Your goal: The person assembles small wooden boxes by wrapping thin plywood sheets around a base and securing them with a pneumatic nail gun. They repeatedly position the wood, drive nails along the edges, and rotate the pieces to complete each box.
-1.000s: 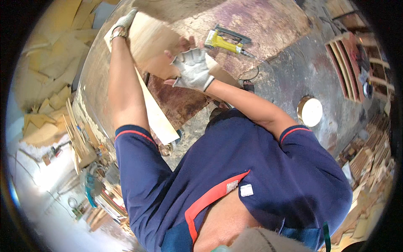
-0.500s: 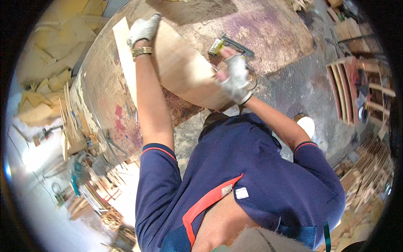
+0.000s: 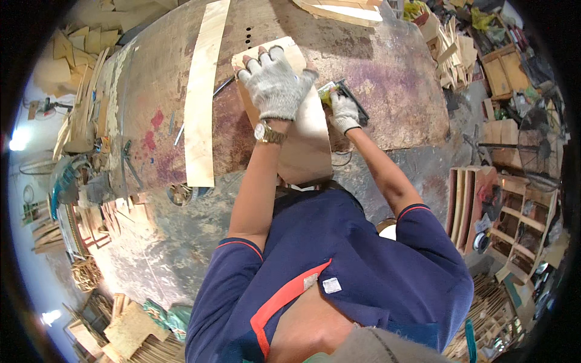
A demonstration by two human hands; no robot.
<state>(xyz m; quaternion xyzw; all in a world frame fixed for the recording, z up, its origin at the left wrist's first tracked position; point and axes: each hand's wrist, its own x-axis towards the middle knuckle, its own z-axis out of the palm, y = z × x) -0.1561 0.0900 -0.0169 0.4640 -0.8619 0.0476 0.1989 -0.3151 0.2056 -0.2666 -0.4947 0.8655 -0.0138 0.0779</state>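
Note:
My left hand (image 3: 275, 85), in a fingerless-tip knitted white glove, lies flat with fingers spread on a pale thin wooden board (image 3: 305, 145). The board's near end reaches my waist and its far end rests over the worktable. To the right of the board, my right hand (image 3: 345, 113), gloved the same way, has its fingers wrapped round a staple gun (image 3: 353, 100) with a dark body and a yellow-green part. The palm hides part of the staple gun's grip. A long pale wood strip (image 3: 203, 103) lies apart on the table to the left.
The stained brown worktable (image 3: 393, 78) spans the far side. On it are a thin metal rod (image 3: 224, 86) and a curved wooden piece (image 3: 339, 12). Stacked boards in a reddish frame (image 3: 469, 209) and a standing fan (image 3: 535, 145) are at right. Wood scraps (image 3: 130, 330) lie at lower left.
My left hand has shifted right with the board, which now points more straight away from me and lies apart from the strip. My right hand has closed on the staple gun.

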